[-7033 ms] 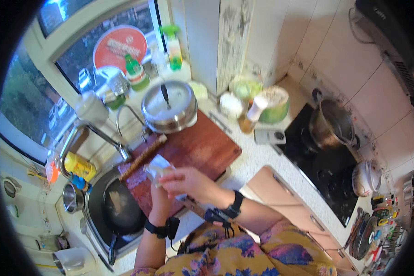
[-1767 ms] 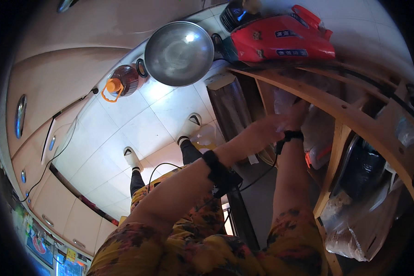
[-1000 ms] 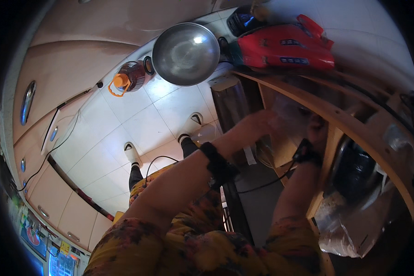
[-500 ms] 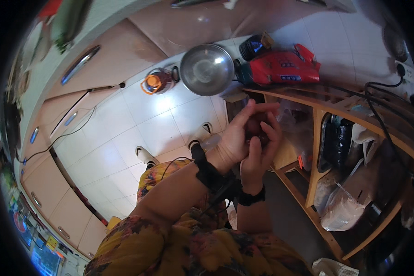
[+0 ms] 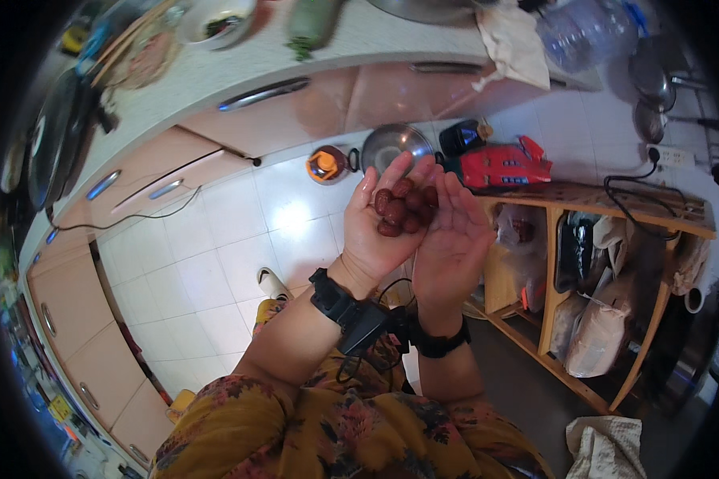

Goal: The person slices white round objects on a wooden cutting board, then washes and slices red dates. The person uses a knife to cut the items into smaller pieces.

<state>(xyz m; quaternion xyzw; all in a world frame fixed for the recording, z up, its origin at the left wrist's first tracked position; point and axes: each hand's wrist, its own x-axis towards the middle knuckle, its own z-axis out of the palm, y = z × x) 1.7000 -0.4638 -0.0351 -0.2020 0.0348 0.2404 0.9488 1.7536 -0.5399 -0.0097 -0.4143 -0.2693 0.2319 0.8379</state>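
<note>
Several wrinkled, shiny red dates (image 5: pixel 402 209) lie heaped on the palm and fingers of my left hand (image 5: pixel 373 249), which is cupped upward. Pressed against its side is my right hand (image 5: pixel 455 254), palm up, fingers stretched out and its own palm bare. The dates nearest it sit along the seam between the two hands. Black straps with a dark device circle my wrists. Beyond my fingertips, a metal pan (image 5: pixel 395 144) on the floor is partly hidden by my hands.
A jug with an orange cap (image 5: pixel 324 164), a dark bottle (image 5: pixel 461 137) and a red bag (image 5: pixel 503 165) stand by the cabinets. At right is a wooden shelf (image 5: pixel 545 279) holding bags. The counter (image 5: pixel 359 36) runs along the far side, with a clear plastic bottle (image 5: pixel 587 32).
My hands have turned from closed around the dates to opened palm up, showing them. They have shifted left, and the view has tilted up to take in more of the counter.
</note>
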